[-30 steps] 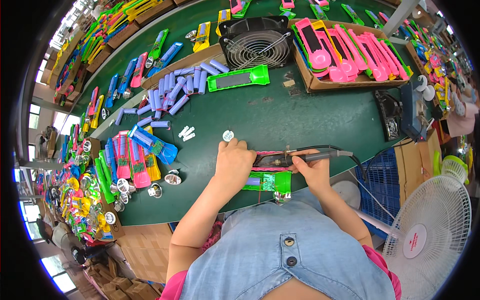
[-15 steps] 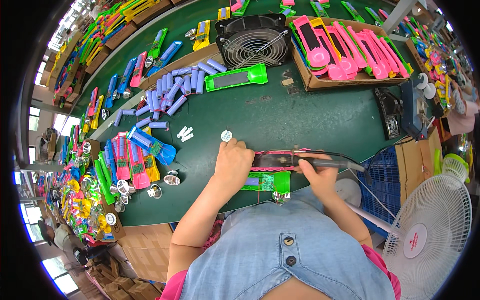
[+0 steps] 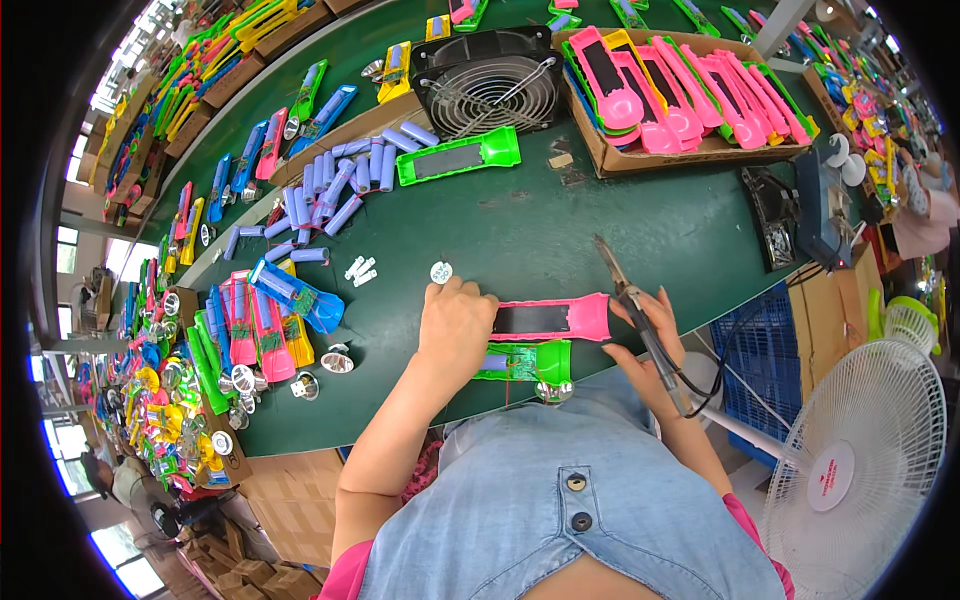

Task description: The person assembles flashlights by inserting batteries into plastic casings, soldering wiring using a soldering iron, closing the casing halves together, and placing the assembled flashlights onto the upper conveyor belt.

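Note:
My left hand point(image 3: 455, 318) is closed over the left end of a pink plastic flashlight housing point(image 3: 588, 318) with a dark strip in its hollow. The housing lies across the bench in front of me. In my right hand point(image 3: 662, 338) is a soldering iron point(image 3: 645, 335), its tip pointing up and left, away from the housing; thumb and fingers are loosely around it. Just nearer to me lies a green housing point(image 3: 555, 358) with a circuit board, a purple cell and a round reflector point(image 3: 553, 391). A round white sticker point(image 3: 441, 272) is by my left fingertips.
Loose purple battery cells point(image 3: 330, 185) and an empty green housing point(image 3: 460, 158) lie farther off. A black fan point(image 3: 485, 90) and a carton point(image 3: 680, 165) of mostly pink housings stand behind. Filled housings point(image 3: 265, 320) are at left, a blue soldering station point(image 3: 828, 215) at right.
My right hand has swung the soldering iron up off the pink housing and to the right, baring its right end. My left hand keeps its hold. The whole view has shifted slightly.

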Tool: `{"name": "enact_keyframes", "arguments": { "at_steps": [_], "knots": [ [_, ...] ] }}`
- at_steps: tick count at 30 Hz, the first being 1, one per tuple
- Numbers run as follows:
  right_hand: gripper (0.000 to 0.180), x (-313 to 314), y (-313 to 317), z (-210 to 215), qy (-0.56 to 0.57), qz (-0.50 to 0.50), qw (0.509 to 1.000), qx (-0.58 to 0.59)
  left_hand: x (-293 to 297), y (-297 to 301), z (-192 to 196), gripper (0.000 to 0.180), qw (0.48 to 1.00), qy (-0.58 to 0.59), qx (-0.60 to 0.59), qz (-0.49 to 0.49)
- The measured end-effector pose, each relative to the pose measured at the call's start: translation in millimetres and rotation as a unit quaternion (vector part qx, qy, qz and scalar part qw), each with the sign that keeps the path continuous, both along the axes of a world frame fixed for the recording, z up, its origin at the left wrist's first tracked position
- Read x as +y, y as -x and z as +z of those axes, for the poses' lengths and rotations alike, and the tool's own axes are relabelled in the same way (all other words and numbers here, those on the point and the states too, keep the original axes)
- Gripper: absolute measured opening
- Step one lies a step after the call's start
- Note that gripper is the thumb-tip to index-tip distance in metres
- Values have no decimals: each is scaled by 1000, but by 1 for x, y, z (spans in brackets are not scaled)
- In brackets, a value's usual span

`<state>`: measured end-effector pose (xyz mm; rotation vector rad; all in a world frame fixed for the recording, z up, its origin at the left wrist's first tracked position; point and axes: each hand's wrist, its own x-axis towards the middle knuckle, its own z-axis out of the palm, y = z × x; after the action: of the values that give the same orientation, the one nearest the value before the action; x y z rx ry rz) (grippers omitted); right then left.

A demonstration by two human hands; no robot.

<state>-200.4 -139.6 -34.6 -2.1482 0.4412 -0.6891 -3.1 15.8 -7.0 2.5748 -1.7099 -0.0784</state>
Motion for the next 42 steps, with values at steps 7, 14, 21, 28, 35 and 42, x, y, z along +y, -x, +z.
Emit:
{"name": "enact_keyframes", "arguments": {
  "at_steps": [7, 14, 21, 28, 35, 42],
  "knots": [
    [58, -2, -9, -10, -36, 47, 998, -7, 2, 3, 1, 1, 1000, 2, 0, 21],
    [56, -4, -9, -13, -47, 34, 998, 4, -7, 18, 32, 15, 982, 145, 122, 12],
    [55, -5, -14, -6, -50, 49, 997, 12, -2, 52, -6, 22, 961, 237, 125, -62],
    [53, -5, -27, -11, -51, 104, 993, -23, -8, 53, -8, 6, 956, 278, 96, -1],
    [35, -32, -23, 12, 122, 122, 978, -116, -13, 42, -13, 2, 977, 165, 112, 71],
    [22, -43, -9, 7, -339, 57, 938, -31, -16, 35, -6, 2, 972, 138, 176, 77]
  ]
}}
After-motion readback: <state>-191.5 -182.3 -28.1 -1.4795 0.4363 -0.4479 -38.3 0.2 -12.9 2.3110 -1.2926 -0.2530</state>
